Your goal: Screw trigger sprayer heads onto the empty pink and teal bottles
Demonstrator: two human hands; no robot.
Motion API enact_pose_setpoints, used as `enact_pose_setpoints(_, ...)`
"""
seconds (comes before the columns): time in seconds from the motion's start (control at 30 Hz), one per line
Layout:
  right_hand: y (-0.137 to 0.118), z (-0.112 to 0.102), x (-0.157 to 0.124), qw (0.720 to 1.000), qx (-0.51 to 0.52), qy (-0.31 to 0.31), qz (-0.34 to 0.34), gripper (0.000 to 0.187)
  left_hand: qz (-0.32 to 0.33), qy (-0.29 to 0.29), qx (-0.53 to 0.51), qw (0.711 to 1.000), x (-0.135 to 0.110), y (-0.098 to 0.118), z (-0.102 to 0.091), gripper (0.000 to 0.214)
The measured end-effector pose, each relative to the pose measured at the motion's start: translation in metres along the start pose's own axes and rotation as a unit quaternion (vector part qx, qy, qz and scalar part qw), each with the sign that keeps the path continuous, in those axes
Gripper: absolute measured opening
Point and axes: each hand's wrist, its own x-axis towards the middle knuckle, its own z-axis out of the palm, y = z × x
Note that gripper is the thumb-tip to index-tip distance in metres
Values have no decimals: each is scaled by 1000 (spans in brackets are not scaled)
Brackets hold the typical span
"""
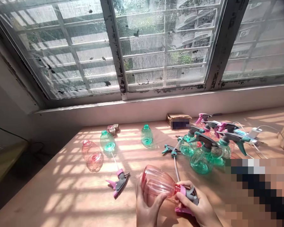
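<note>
A clear pink spray bottle lies tilted on its side above the table, its neck to the right. Around its body my left hand is wrapped. My right hand grips the pink and grey trigger sprayer at the bottle's neck, fingers on the pink collar. The sprayer's tube shows inside the bottle. To the left lies a loose pink and grey sprayer with a white tube. A loose green and grey sprayer rests beyond my right hand, its tube pointing towards me.
Open-necked bottles stand farther back: a pink one, a green one and another green one. Several bottles with sprayers crowd the right. A cardboard box and a white power strip sit near the window wall.
</note>
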Motion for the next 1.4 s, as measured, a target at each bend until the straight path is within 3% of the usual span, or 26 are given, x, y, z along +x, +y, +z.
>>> enact_pose_setpoints(0.23, 1, -4, 2, 999, 25, 20, -21, 56, -4, -45, -1, 999, -4, -1, 0, 98)
enact_pose_setpoints(0.43, 1, 2, -4, 999, -17, 19, -24, 54, -10, 42, 4, 999, -4, -1, -1, 90)
enact_pose_setpoints(0.6, 0, -5, 0, 999, -1, 32, 7, 59, 15, -4, 10, 1000, -2, -5, -2, 85)
enact_pose_setpoints(0.77, -1, -10, 2, 999, 11, 30, 11, 60, -1, -44, 2, 999, -6, -5, -1, 84)
enact_pose_setpoints(1.0, 1, -3, -4, 999, -31, 8, -2, 54, -23, 13, -39, 999, -8, 4, 1, 91)
enact_pose_setpoints(1.23, -3, -12, -1, 999, 11, 30, 39, 60, 3, -20, -21, 1000, -7, -4, 3, 84)
enact_pose_setpoints(1.4, -3, -8, -3, 1000, -4, 17, 26, 58, 4, -29, -14, 999, -9, 0, 4, 95)
